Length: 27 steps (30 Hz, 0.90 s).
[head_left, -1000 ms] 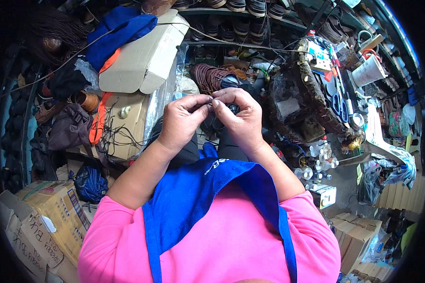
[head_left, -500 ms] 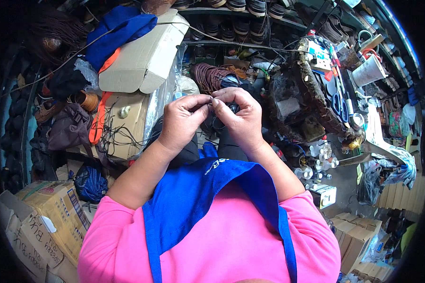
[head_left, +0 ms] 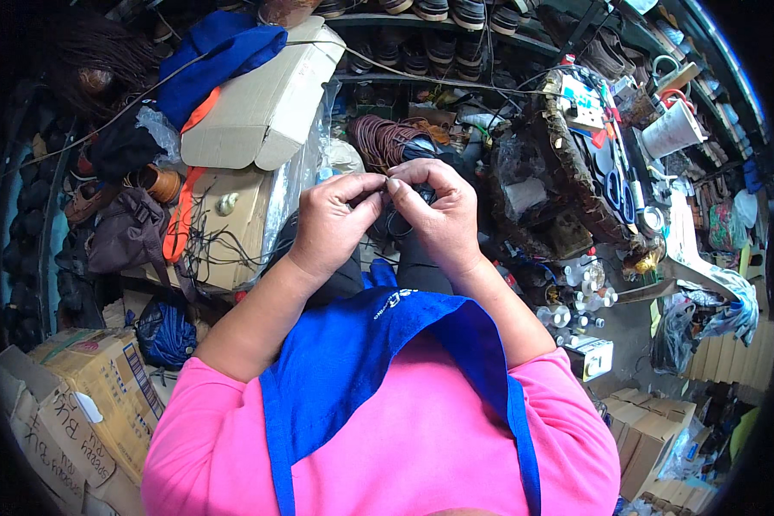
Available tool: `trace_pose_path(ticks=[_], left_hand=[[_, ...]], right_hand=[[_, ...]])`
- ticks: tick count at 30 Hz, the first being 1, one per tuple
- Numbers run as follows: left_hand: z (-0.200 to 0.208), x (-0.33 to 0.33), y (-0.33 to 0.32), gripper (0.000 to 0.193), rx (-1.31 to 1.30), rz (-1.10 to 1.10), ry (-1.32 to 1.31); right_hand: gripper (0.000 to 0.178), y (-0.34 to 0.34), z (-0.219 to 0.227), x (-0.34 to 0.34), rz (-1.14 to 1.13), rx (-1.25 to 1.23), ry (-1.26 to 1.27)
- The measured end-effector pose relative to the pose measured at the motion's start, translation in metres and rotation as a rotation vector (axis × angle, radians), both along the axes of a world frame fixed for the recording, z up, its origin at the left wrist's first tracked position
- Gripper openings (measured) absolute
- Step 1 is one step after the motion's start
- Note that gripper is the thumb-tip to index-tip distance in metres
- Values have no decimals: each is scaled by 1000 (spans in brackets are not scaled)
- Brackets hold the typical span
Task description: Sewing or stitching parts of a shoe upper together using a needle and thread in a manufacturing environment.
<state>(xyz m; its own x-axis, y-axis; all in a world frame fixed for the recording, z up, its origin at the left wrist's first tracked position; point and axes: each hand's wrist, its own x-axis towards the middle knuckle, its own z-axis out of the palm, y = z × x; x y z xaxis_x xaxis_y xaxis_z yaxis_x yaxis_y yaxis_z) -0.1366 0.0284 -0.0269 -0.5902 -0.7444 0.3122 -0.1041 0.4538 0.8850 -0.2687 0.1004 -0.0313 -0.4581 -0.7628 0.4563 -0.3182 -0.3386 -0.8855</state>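
Both hands meet in the middle above my lap, fingertips almost touching. My left hand [head_left: 335, 219] is closed in a pinch, thumb against the forefinger. Opposite it, my right hand [head_left: 439, 211] pinches too, its thumb and forefinger right beside the left ones. Something tiny and dark is at the fingertips; it is too small to name. Beyond the hands lies a bundle of reddish-brown cord [head_left: 383, 140]. A blue apron [head_left: 361, 344] covers my front and reaches toward my knees.
A cardboard sheet [head_left: 262, 95] and tangled black cords [head_left: 211, 249] lie on the left. To the right, a round worn stand [head_left: 568, 155] carries blue-handled scissors [head_left: 613, 189]. Small bottles [head_left: 576, 301] stand below it. Shoes [head_left: 439, 47] line the far shelves; cartons [head_left: 99, 387] sit near left.
Almost nothing differs. Both hands keep the same pinch in the same place, with only a slight shift at the fingertips.
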Motion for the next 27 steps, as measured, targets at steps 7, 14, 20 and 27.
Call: trace_pose_path(ticks=[7,14,20,27], left_hand=[[-3,1,-2,15,115,-41,31],[-6,7,-6,22,346,-105,-10],[-5,22,-9,36,427,-155,-11],[12,36,-18,25,305,-90,165]], right_hand=[[8,1,-7,-3,183,74,-381],[16,-2,-12,-2,236,-5,-648],[15,-1,-11,0,242,58,-501],[10,-2,-10,14,311,119,-413]])
